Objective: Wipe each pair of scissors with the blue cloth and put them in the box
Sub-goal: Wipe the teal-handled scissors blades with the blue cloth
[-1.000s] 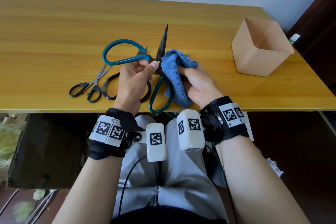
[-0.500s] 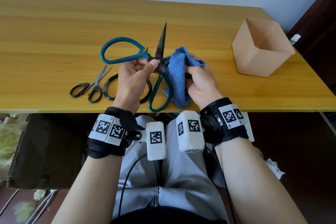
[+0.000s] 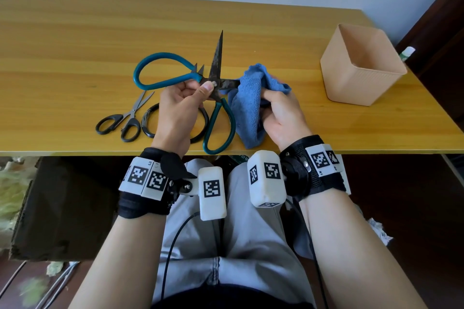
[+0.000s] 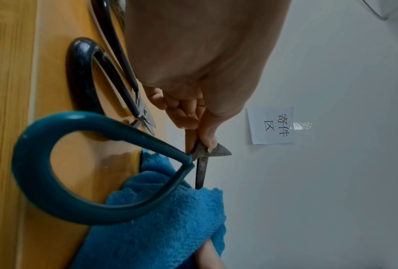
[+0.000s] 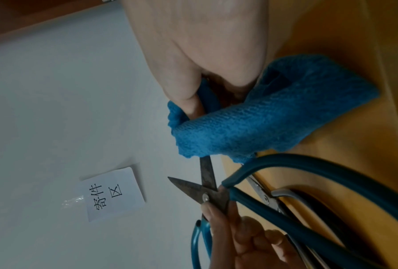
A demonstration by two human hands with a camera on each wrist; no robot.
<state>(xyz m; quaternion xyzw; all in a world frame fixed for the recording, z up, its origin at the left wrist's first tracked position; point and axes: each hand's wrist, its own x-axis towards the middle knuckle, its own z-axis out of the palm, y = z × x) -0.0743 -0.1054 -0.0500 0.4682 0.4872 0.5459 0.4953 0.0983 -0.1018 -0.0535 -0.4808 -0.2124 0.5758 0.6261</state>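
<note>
Head view: my left hand (image 3: 179,105) pinches the scissors (image 3: 216,75) at the pivot; one blade points right into the cloth (image 3: 248,103) my right hand (image 3: 281,113) grips

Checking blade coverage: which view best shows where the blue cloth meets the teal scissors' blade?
Right wrist: the blue cloth wraps one blade of the teal scissors, which enters its lower edge. The head view shows the same contact smaller and from above; the left wrist view shows it partly behind the handle loop.
</note>
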